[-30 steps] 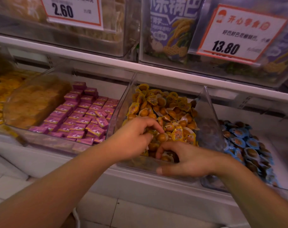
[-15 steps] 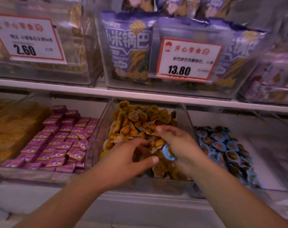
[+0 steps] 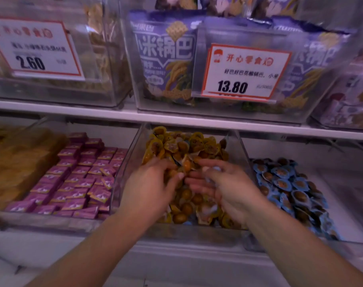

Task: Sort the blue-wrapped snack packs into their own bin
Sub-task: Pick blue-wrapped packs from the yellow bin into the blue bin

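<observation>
The middle clear bin (image 3: 128,168) holds a heap of yellow-wrapped snack packs (image 3: 189,146). Both of my hands are inside it. My left hand (image 3: 149,189) lies on the heap with its fingers bent down among the yellow packs; no pack shows in its grasp. Close beside it, my right hand (image 3: 226,189) is curled around a blue-wrapped snack pack (image 3: 215,168), of which only pale blue bits show between the fingers. The fingertips of the two hands almost touch. To the right, another clear bin (image 3: 346,199) holds many blue-wrapped packs (image 3: 290,183).
Left of the middle bin lie rows of purple-wrapped packs (image 3: 83,177) and, further left, a bin of tan snacks (image 3: 21,162). A white shelf (image 3: 176,119) runs just above, carrying bins of purple bags (image 3: 166,56) and two price tags (image 3: 244,73).
My right hand came up out of the heap's front with a blue pack and moved back toward the middle. My left hand slid deeper into the bin. The view tilted upward.
</observation>
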